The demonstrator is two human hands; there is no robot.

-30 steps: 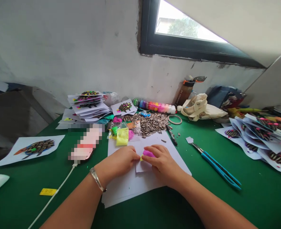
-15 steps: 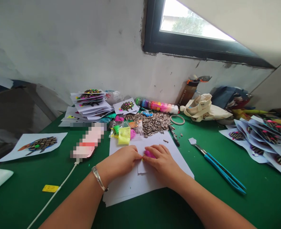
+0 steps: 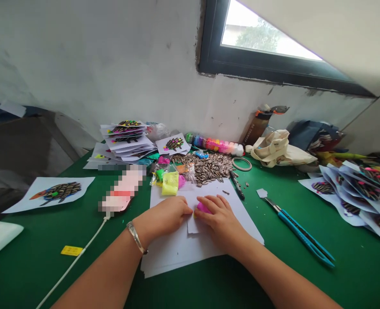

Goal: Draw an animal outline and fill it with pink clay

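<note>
White paper sheets (image 3: 164, 253) lie on the green table, with a smaller white piece (image 3: 194, 227) on top between my hands. My left hand (image 3: 170, 212) has its fingers curled, the thumb pointing right at the small piece's left edge; whether it grips anything is hidden. Over the right side of that piece, my right hand (image 3: 220, 219) rests with fingers spread. Pink clay (image 3: 204, 208) shows under its fingers, with a bit of yellow near the index fingertip. Just beyond are a yellow clay packet (image 3: 170, 183) and a heap of striped seeds (image 3: 214, 167).
A black pen (image 3: 237, 186) and blue cutter (image 3: 305, 238) lie to the right. Stacks of seed pictures stand at the back left (image 3: 128, 143) and right (image 3: 357, 189). A pink device (image 3: 122, 193) with a white cable lies left; a brown bottle (image 3: 256, 126) stands behind.
The whole view has shifted slightly, so things appear a little further right. Both hands keep nearly the same pose at the small paper.
</note>
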